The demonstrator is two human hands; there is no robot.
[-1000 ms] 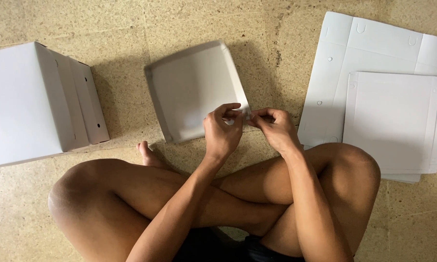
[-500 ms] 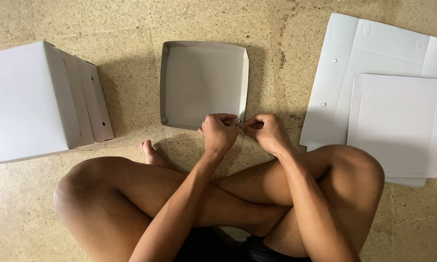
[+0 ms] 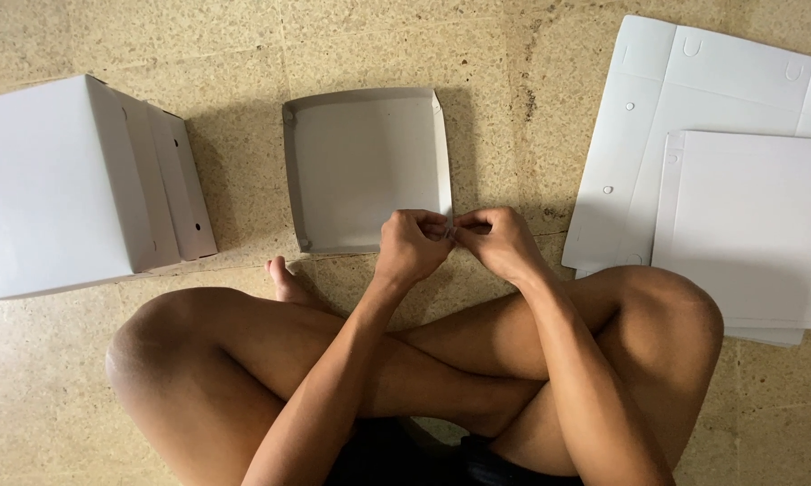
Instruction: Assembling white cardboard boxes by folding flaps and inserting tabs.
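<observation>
White cardboard tray, square and shallow, lies on the speckled stone floor before my crossed legs. My left hand and right hand meet at its near right corner, fingertips pinching the folded flap there. Assembled white box left; flat white sheets right.

Box left, flat sheets right; floor between open.

White box left, tray centre, flat cardboard sheets right.
</observation>
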